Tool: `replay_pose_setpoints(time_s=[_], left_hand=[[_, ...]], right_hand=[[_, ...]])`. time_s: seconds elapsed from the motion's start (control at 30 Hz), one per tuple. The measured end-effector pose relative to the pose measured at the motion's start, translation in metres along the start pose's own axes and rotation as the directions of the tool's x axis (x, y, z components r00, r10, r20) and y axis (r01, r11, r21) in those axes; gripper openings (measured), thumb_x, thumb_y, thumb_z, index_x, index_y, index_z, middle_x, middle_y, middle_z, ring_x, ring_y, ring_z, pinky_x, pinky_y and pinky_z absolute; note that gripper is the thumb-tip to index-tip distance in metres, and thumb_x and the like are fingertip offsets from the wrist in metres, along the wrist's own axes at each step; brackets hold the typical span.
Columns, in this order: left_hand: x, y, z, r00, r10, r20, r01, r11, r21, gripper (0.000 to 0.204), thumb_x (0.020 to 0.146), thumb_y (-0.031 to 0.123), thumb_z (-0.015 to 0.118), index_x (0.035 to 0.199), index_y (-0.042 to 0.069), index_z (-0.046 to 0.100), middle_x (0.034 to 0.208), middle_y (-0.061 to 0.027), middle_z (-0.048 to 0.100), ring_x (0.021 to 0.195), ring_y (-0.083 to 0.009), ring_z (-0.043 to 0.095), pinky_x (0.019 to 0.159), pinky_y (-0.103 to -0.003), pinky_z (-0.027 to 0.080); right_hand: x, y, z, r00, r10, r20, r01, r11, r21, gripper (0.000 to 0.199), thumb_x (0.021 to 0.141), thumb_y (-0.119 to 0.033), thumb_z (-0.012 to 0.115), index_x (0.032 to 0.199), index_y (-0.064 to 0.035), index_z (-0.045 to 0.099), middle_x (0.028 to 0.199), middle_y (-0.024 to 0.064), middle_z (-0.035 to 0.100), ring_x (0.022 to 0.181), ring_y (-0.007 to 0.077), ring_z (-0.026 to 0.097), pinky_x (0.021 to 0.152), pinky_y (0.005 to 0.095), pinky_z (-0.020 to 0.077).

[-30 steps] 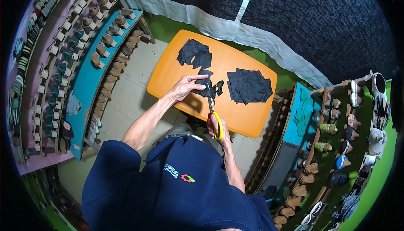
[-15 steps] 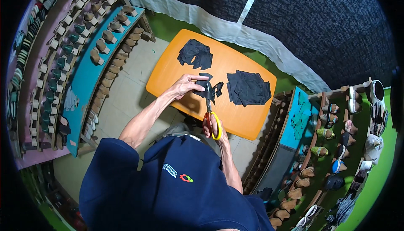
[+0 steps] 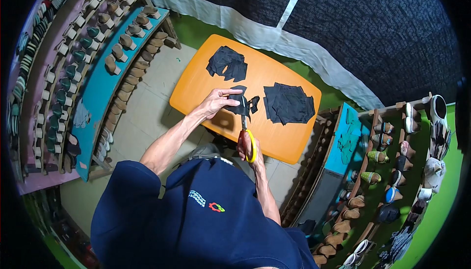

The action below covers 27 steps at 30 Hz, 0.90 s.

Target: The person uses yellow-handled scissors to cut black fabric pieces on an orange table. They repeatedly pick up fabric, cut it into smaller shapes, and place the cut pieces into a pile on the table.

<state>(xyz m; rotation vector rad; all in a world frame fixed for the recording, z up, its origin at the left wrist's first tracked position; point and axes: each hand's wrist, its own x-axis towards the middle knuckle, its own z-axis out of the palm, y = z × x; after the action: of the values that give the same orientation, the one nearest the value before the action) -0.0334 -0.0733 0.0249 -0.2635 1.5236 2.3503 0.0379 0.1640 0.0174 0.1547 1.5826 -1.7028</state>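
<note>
My left hand pinches a small piece of black fabric over the near side of an orange table. In my right hand is a pair of scissors with yellow and red handles. Their blades point away from me and meet the fabric's right part, where a narrow strip hangs off beside the cut. One pile of black fabric pieces lies at the table's far left. A larger pile of black pieces lies to the right.
Racks of heeled shoes stand to the left, next to a blue shelf. More shoe racks rise at the right, beside a blue surface with green scraps. A dark patterned curtain hangs behind the table.
The scissors' handles have drawn closer together in my right hand. My left hand keeps its pinch on the fabric, almost in the same place.
</note>
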Motion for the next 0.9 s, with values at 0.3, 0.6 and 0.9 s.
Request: replay_pose_setpoints(time_s=[0.3,0.6,0.9], left_hand=[[-0.003,-0.003,0.005,0.998,0.036,-0.052,-0.036,0.999,0.007,0.056,0.083,-0.002,0.074,0.136,0.000,0.058,0.105,-0.0093,0.073,0.090,-0.0119,0.070,0.089,-0.023,0.053],[0.000,-0.014,0.005,0.991,0.057,-0.125,-0.063,0.997,-0.041,0.052,0.084,-0.002,0.074,0.134,-0.001,0.059,0.107,-0.0101,0.072,0.090,-0.0118,0.070,0.087,-0.024,0.055],[-0.004,-0.018,0.007,0.997,0.046,-0.068,-0.050,0.997,-0.062,0.055,0.083,-0.004,0.074,0.135,0.000,0.058,0.109,-0.0108,0.072,0.093,-0.0126,0.070,0.091,-0.024,0.054]], right_hand=[[-0.004,-0.002,0.003,0.999,-0.040,-0.024,0.040,0.999,0.009,0.047,0.100,-0.053,0.055,0.077,-0.0113,0.050,0.054,-0.0028,0.041,0.041,0.0078,0.039,0.037,0.0261,0.0350],[-0.005,0.000,0.003,0.997,-0.071,-0.032,0.070,0.997,-0.039,0.050,0.100,-0.054,0.054,0.076,-0.0098,0.051,0.054,-0.0015,0.043,0.041,0.0087,0.041,0.038,0.0264,0.0367],[0.010,0.009,-0.001,0.998,-0.068,0.000,0.068,0.998,-0.004,0.056,0.101,-0.056,0.049,0.081,-0.0043,0.055,0.054,0.0014,0.044,0.042,0.0117,0.042,0.040,0.0284,0.0389]])
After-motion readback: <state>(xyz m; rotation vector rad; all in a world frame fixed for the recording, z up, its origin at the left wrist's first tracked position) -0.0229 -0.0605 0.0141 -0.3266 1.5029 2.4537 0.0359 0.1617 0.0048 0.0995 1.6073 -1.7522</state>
